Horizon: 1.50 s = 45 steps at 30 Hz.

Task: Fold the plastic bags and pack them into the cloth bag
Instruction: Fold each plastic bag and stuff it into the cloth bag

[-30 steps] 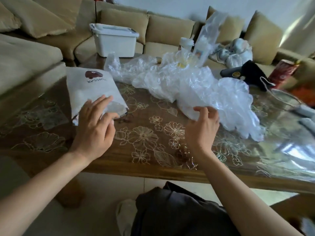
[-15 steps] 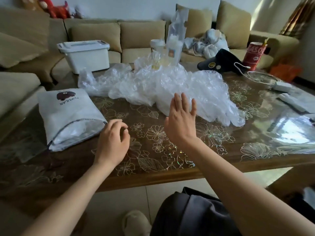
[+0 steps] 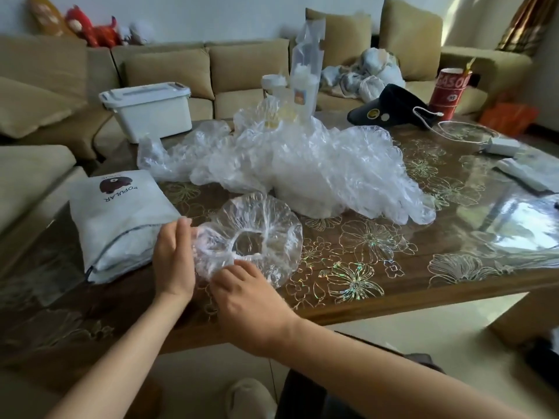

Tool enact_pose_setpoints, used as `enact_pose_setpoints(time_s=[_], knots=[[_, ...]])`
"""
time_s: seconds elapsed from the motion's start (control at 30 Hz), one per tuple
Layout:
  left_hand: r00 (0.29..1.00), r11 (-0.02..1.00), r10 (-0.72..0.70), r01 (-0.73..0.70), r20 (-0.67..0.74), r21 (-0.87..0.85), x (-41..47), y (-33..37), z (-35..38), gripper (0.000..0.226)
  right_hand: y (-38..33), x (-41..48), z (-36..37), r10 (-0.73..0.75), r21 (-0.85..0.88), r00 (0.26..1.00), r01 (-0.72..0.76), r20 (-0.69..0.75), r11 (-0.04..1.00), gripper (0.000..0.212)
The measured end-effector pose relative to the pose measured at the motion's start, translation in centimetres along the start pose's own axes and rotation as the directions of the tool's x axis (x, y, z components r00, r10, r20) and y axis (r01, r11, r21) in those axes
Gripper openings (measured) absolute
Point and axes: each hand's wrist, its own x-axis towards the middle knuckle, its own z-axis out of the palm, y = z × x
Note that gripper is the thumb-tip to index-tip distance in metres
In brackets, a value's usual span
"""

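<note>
Plastic bags [image 3: 302,164] lie in a crumpled, clear heap across the middle of the table [image 3: 393,267]. One round bag [image 3: 272,216] with a puckered mouth lies apart from the heap, flat on the table near its front edge. The left grip [image 3: 174,261] is released: its fingers stand straight and together, set edge-on against the round bag's left side. The right grip [image 3: 251,300] comes in from the near side with fingers bent down onto the bag's near rim; whether they pinch the plastic or only touch it cannot be told. The cloth bag [image 3: 121,219], white with a dark emblem and the word POPULAR, lies on the table just left of the left grip, its dark-edged mouth gaping toward the person. Farther back are a white lidded box [image 3: 148,113], a black visor [image 3: 390,107] and a red cup [image 3: 450,92], with a tan sofa [image 3: 169,68] beyond.
</note>
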Motion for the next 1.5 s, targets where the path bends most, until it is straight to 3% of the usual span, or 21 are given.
enact_pose_setpoints(time_s=[0.1, 0.27, 0.33, 0.4, 0.47, 0.53, 0.63, 0.7, 0.8, 0.87, 1.03, 1.13, 1.17, 1.3, 1.4, 1.5], knots=[[0.996, 0.997, 0.035, -0.040, 0.083, 0.064, -0.3, 0.0, 0.3, 0.016, 0.3, 0.2, -0.7, -0.021, 0.090, 1.000, 0.021, -0.001, 0.996, 0.040], [0.984, 0.948, 0.154, -0.173, 0.091, 0.267, -0.6, -0.3, 0.4, 0.031, 1.6, -0.3, -1.3, 0.099, 0.264, 0.989, -0.068, -0.106, 0.962, 0.040], [0.980, 0.920, 0.178, -0.196, 0.083, 0.339, -1.0, 0.2, 0.3, 0.034, 2.4, -0.4, -1.5, 0.167, 0.214, 0.985, -0.152, -0.051, 0.965, 0.048], [0.979, 0.878, 0.184, -0.204, 0.090, 0.432, -1.2, 0.5, 0.7, 0.036, 3.3, -0.7, -1.8, 0.208, 0.181, 0.973, -0.223, 0.098, 0.958, 0.069], [0.980, 0.822, 0.172, -0.200, 0.103, 0.534, -1.4, 0.3, 1.3, 0.038, 3.5, -1.0, -2.0, 0.206, 0.124, 0.959, -0.233, 0.196, 0.965, 0.090], [0.977, 0.763, 0.188, -0.211, 0.102, 0.611, -1.4, 0.3, 0.7, 0.037, 2.6, -0.8, -2.1, 0.207, 0.059, 0.953, -0.225, 0.220, 0.973, 0.096], [0.935, 0.758, 0.315, -0.350, 0.161, 0.550, -1.9, 0.9, 0.4, 0.024, 2.1, -1.0, -1.6, 0.251, 0.107, 0.955, -0.269, 0.159, 0.957, 0.066], [0.870, 0.747, 0.403, -0.492, 0.283, 0.447, -3.2, 1.5, 0.0, 0.031, 2.4, -1.2, -1.4, 0.281, 0.219, 0.957, -0.289, 0.069, 0.932, 0.039], [0.733, 0.706, 0.409, -0.632, 0.544, 0.320, -5.8, 1.1, -2.0, 0.044, 2.0, -1.0, -2.0, 0.382, 0.372, 0.924, -0.359, 0.014, 0.856, 0.027], [0.644, 0.635, 0.426, -0.713, 0.635, 0.297, -6.8, 0.5, -3.5, 0.048, 1.5, -0.9, -2.8, 0.441, 0.418, 0.896, -0.417, 0.043, 0.807, 0.024], [0.723, 0.636, 0.438, -0.669, 0.534, 0.384, -5.9, 0.3, -4.8, 0.045, 0.1, -1.4, -4.5, 0.406, 0.549, 0.908, -0.392, 0.103, 0.738, 0.019], [0.709, 0.641, 0.421, -0.674, 0.565, 0.368, -5.4, 1.4, -5.5, 0.023, 0.7, -2.1, -5.2, 0.338, 0.450, 0.918, -0.397, 0.208, 0.800, 0.060], [0.701, 0.633, 0.411, -0.679, 0.583, 0.372, -5.2, 1.7, -5.7, 0.020, 1.1, -2.2, -5.3, 0.332, 0.387, 0.918, -0.392, 0.215, 0.835, 0.063], [0.600, 0.557, 0.413, -0.762, 0.685, 0.331, -5.3, 2.6, -6.6, 0.023, 2.8, -2.5, -5.9, 0.360, 0.372, 0.920, -0.393, 0.158, 0.841, 0.017], [0.682, 0.702, 0.232, -0.611, 0.694, 0.366, -4.5, 1.9, -7.4, 0.033, 4.2, -2.5, -6.4, 0.409, 0.422, 0.897, -0.439, 0.165, 0.793, 0.018], [0.756, 0.809, 0.128, -0.453, 0.641, 0.373, -3.1, 0.7, -7.9, 0.008, 5.4, -2.6, -6.5, 0.505, 0.471, 0.851, -0.509, 0.148, 0.720, 0.036]])
